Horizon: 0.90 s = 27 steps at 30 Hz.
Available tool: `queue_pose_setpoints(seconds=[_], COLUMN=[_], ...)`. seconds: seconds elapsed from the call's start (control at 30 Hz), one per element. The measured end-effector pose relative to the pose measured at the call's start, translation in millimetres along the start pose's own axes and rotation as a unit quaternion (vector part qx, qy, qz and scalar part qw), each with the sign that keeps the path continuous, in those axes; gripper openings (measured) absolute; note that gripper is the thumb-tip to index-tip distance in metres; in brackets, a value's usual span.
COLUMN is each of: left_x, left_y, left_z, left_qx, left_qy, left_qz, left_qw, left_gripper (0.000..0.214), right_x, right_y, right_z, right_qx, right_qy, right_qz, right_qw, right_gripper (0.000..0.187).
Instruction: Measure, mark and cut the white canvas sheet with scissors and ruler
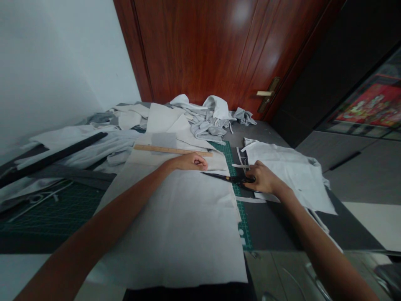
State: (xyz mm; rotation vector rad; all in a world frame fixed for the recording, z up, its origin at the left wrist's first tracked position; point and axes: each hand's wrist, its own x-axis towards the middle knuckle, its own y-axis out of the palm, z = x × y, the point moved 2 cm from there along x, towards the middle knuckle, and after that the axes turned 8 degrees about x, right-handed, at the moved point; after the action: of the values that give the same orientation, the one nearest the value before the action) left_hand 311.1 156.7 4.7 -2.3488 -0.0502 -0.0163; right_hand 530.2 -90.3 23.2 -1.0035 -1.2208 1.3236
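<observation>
Your left hand [189,161] rests on the far part of the large white fabric sheet [181,217]. The fingers are curled into a loose fist, knuckles up, and nothing is visibly gripped inside. It lies just on the near side of the wooden ruler [169,149], which sits across the sheet's far end.

Your right hand [263,177] is closed around the handles of the black scissors [230,178]. The blades point left toward the sheet's right edge and lie low over the green cutting mat [242,228]. Whether the blades are parted cannot be told. The scissors lie between your two hands, to the right of the left fist.

The sheet covers most of the mat, leaving a green strip along its right side. A second white piece [288,171] lies right of your right hand. Narrow white offcuts [240,166] lie just beyond the scissors. A heap of grey and white scraps [206,117] sits at the far end before the brown door [213,50]. A long black bar [53,156] lies at far left.
</observation>
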Motion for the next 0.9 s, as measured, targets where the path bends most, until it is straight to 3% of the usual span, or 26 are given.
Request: queue_pose_setpoints(seconds=[0.27,0.57,0.9], left_x=[0.2,-0.6,0.2], left_y=[0.9,0.2,-0.8], left_z=[1.6,-1.9,-4.3], left_qx=[-0.007,-0.028,-0.02], left_qy=[-0.017,-0.028,-0.031], left_qz=[0.0,-0.01,-0.008], left_qw=[1.0,0.999,0.999], left_gripper=[0.049,0.05,0.047], right_x=[3.4,3.1,2.9], right_y=[3.2,4.8,4.2], right_z=[-3.4,-5.8,-3.4], right_qx=[0.016,0.103,0.085], right_qy=[0.002,-0.001,-0.017], right_qz=[-0.003,0.012,-0.007], right_qw=[1.0,0.995,0.996], right_gripper=[0.028,0.027,0.03])
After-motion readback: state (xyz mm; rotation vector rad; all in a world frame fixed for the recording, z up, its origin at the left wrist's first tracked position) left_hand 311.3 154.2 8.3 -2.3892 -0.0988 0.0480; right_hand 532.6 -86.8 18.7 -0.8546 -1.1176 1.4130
